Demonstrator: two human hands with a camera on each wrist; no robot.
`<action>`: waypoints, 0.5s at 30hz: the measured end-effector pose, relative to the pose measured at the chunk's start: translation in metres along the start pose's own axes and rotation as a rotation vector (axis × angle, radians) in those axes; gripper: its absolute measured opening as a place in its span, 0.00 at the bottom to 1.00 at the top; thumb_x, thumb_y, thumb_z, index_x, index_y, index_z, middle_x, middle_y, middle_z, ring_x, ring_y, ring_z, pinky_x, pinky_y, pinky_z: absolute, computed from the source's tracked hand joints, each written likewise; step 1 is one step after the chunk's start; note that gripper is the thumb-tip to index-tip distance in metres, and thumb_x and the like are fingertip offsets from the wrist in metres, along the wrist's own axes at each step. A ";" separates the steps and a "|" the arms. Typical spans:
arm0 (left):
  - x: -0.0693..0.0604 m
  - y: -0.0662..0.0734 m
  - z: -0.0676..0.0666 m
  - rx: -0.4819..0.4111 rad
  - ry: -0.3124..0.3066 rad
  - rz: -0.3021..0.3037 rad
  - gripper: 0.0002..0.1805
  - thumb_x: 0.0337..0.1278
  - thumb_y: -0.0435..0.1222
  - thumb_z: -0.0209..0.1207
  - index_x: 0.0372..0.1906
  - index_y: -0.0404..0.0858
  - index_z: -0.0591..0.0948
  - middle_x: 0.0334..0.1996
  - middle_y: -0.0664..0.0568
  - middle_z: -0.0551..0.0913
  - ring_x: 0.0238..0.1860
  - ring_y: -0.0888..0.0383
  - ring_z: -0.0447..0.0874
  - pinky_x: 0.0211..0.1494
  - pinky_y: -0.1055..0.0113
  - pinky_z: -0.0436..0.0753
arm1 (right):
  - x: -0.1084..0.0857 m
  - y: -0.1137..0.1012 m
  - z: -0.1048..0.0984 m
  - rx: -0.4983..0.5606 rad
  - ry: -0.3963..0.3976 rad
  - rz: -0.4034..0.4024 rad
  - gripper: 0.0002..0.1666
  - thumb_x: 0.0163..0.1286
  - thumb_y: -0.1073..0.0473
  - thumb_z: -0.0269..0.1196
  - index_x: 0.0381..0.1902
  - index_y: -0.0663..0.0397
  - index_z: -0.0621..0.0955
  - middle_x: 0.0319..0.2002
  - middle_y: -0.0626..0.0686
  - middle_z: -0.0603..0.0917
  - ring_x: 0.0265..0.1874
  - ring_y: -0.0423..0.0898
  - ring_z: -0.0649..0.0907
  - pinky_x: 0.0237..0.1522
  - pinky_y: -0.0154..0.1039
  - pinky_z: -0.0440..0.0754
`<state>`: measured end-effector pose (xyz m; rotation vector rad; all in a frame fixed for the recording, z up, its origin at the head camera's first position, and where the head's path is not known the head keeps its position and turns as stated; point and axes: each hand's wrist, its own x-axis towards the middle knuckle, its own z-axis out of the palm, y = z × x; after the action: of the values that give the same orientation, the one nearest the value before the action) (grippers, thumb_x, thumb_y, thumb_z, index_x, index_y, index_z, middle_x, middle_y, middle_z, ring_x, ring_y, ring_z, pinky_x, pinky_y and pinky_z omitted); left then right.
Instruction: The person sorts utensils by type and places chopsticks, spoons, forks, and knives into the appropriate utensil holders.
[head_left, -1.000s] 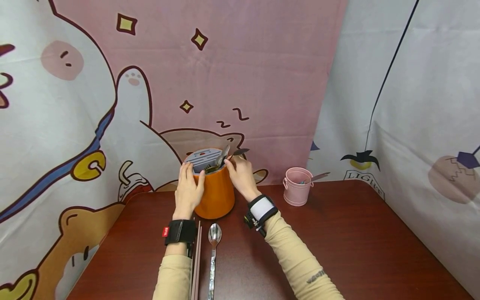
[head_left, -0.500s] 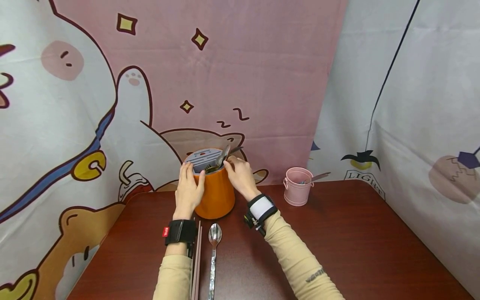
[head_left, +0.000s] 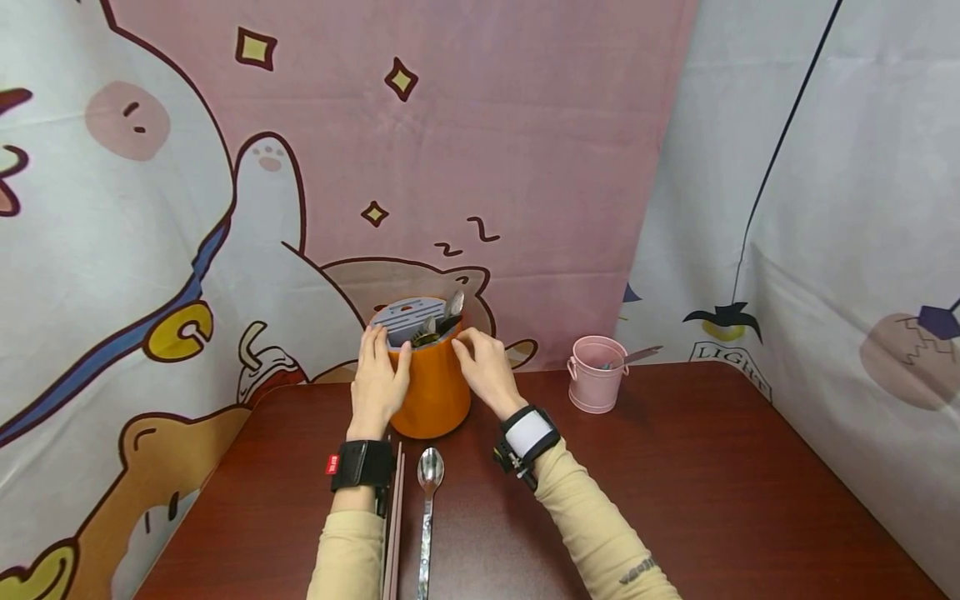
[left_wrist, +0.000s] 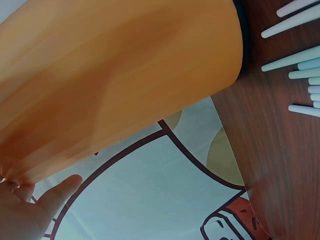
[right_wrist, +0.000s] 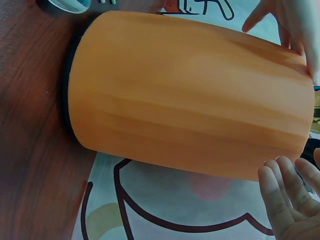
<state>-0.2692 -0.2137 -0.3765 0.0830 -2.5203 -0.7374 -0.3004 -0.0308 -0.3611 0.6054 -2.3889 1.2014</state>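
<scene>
An orange utensil holder [head_left: 431, 392] with a grey slotted top stands at the back of the table. Several pieces of cutlery [head_left: 429, 333], some with spoon-like heads, stick up from its open section. My left hand [head_left: 378, 379] rests on the holder's left rim, thumb toward the front. Close by the right rim is my right hand [head_left: 487, 367]; in the right wrist view its fingers [right_wrist: 285, 192] are extended beside the holder, with nothing seen gripped. A dark utensil [head_left: 450, 326] leans inside the right part of the opening, its lower end hidden.
A long metal spoon [head_left: 428, 500] and pinkish chopsticks [head_left: 393, 525] lie in front of the holder. Several pale sticks [left_wrist: 295, 60] show in the left wrist view. To the right stands a small pink bucket [head_left: 596, 383] with a utensil [head_left: 641, 354] leaning out. A printed cloth hangs behind.
The dark utensil has gone from my right fingers, above the rim, down into the holder. My right hand has let go and drawn slightly lower and right. My left hand stays put.
</scene>
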 end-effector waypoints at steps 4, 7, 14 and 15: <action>0.000 0.000 0.000 -0.002 0.002 0.003 0.39 0.69 0.60 0.34 0.72 0.36 0.56 0.75 0.46 0.52 0.77 0.52 0.44 0.62 0.41 0.71 | -0.009 0.004 0.000 0.021 -0.006 0.003 0.13 0.72 0.52 0.56 0.44 0.53 0.82 0.41 0.53 0.86 0.36 0.46 0.83 0.38 0.37 0.81; -0.001 0.001 0.000 -0.003 0.003 0.002 0.39 0.69 0.60 0.34 0.72 0.36 0.56 0.75 0.46 0.52 0.77 0.52 0.44 0.62 0.41 0.71 | -0.019 0.006 0.001 0.033 -0.007 0.007 0.13 0.71 0.52 0.56 0.43 0.53 0.82 0.40 0.53 0.86 0.34 0.45 0.83 0.37 0.36 0.80; -0.001 0.001 0.002 0.008 0.034 0.002 0.37 0.70 0.58 0.35 0.72 0.36 0.58 0.74 0.47 0.54 0.77 0.53 0.46 0.62 0.42 0.72 | -0.050 0.013 0.006 0.013 -0.057 0.024 0.10 0.69 0.52 0.59 0.39 0.52 0.82 0.33 0.49 0.85 0.28 0.40 0.79 0.33 0.31 0.77; -0.001 0.001 0.002 0.006 0.035 0.002 0.37 0.70 0.58 0.36 0.71 0.36 0.58 0.74 0.47 0.54 0.77 0.52 0.46 0.62 0.41 0.72 | -0.056 0.013 0.008 0.012 -0.067 0.029 0.10 0.68 0.52 0.59 0.39 0.51 0.82 0.33 0.48 0.85 0.27 0.39 0.78 0.31 0.30 0.76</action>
<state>-0.2694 -0.2119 -0.3777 0.0943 -2.4885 -0.7217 -0.2628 -0.0186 -0.4032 0.6262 -2.4556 1.2265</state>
